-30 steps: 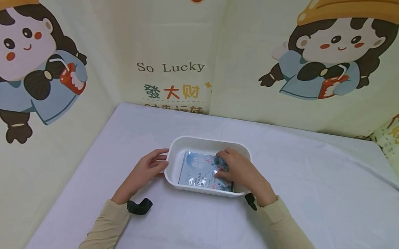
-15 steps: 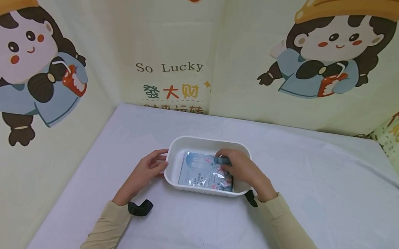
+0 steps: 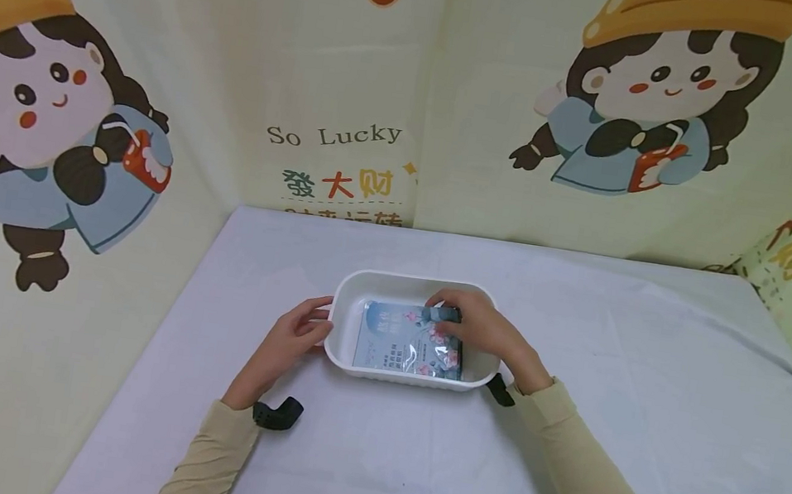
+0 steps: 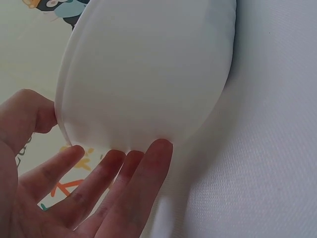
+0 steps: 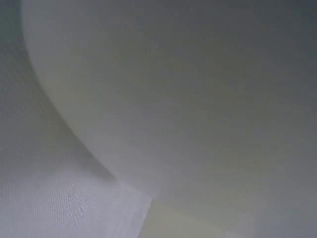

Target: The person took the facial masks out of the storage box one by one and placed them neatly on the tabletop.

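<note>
A white plastic tray (image 3: 409,379) stands on the table in the head view, with a flat, shiny blue packet (image 3: 384,337) printed with pink flowers and lettering inside it. My right hand (image 3: 476,321) reaches over the tray's right side and pinches the packet's upper right corner between thumb and fingers. Against the tray's left end rests my left hand (image 3: 291,336). Seen from the left wrist, its fairly straight fingers (image 4: 153,168) touch the outer wall with their tips, and the thumb is at the rim. In the right wrist view only the tray's wall (image 5: 163,109) fills the picture, blurred; the hand is out of sight there.
White cloth (image 3: 630,411) covers the table. A pale curtain (image 3: 472,123) with cartoon prints hangs behind and at both sides. Black wrist cameras (image 3: 278,413) sit at both wrists, the right one close to the tray's front right corner.
My right fingers have closed from lying over the packet to pinching its upper right corner, which has risen slightly. The left hand stays at the tray's end.
</note>
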{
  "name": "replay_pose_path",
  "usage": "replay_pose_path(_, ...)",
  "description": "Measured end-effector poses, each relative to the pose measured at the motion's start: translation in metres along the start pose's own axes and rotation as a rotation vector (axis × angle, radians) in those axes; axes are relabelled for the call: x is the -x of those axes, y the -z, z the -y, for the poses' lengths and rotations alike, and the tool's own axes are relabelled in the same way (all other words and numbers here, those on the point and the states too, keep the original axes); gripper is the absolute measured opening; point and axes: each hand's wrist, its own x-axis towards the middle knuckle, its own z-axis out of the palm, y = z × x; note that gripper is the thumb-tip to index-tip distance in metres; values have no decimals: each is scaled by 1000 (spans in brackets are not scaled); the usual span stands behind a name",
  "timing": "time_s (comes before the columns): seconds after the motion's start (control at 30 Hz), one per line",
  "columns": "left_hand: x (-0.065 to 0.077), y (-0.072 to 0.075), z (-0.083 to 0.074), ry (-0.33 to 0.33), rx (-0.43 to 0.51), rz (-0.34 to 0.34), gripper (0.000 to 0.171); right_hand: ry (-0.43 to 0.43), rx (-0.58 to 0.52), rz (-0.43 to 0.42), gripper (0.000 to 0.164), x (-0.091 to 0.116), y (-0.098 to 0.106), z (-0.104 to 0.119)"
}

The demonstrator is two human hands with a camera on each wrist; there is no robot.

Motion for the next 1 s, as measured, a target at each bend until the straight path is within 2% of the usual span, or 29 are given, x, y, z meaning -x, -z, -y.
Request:
replay_pose_path(0.4, -2, 1, 0, 5, 0, 8, 53, 29, -17, -26, 26, -2, 0, -1)
replay_pose_path(1.0, -1, -1, 4, 29, 6, -13, 53, 18, -150, -42, 24, 7, 10, 5)
